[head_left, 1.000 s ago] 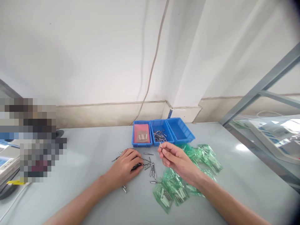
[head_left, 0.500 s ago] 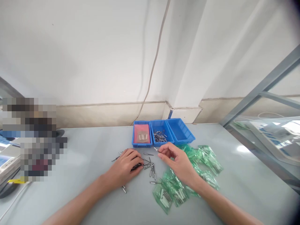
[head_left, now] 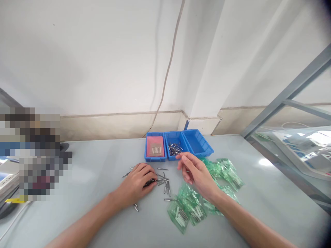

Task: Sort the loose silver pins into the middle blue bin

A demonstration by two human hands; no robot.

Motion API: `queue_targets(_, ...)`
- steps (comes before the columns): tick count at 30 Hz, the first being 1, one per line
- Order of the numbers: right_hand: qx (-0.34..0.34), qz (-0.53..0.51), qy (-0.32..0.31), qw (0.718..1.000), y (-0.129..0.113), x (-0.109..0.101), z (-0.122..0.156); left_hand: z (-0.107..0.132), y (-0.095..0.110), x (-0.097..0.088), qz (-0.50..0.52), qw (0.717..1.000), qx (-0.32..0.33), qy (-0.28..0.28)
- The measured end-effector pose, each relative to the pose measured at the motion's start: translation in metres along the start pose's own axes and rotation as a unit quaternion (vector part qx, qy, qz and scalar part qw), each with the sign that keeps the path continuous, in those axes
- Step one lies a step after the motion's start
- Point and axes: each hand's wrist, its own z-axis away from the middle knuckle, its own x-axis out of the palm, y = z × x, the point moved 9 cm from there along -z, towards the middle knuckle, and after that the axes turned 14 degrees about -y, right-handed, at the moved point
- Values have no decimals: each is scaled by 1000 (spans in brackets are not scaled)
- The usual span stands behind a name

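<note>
Close by the near wall of the middle blue bin, set toward the table's far edge, the right hand hangs with fingers loosely bent; I can't tell whether it pinches anything. The left hand curls palm-down over a bunch of metal pins, but I can't say if it grips them. More lie loose beside it, and others sit in that bin. Slim pieces like these (they probably roll easily) seem best lifted singly with light fingertips, the left palm steadying the bunch. The left fingers hide most of it, the right hand covers part of the green plastic bags, and the table's near edge is cut off.
</note>
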Motion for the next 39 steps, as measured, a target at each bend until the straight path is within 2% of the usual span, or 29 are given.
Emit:
queue_targets(2,-13,36,-21,999,-5,4,1,0,0,0,4,1000,0,0)
queue_targets(4,-34,143,-30,989,-11,7,3,1,-1,1,6,1000,2,-1)
queue_targets(5,-54,220,-33,974,-15,9,5,1,-1,2,6,1000,3,-1)
queue_targets(6,-79,303,-40,949,-19,13,6,1,-1,3,5,1000,4,-2)
queue_targets(8,-129,453,-72,879,-23,28,9,1,-2,4,2,1000,3,-3)
queue_targets(10,-155,546,-108,816,-19,40,11,2,-3,4,-3,1000,3,-3)
queue_targets(12,-154,597,-127,777,-13,46,10,2,-2,5,-7,1000,4,-5)
queue_targets(14,-144,623,-135,757,-7,48,10,1,-2,5,-8,1000,4,-8)
queue_targets(18,-136,638,-131,747,-3,47,9,0,-2,5,-9,1000,2,-11)
queue_targets(25,-145,652,-104,737,-9,46,10,2,-1,5,-11,1000,7,-9)
queue_targets(39,-135,661,-48,736,-7,26,5,2,-2,6,-8,1000,5,-10)
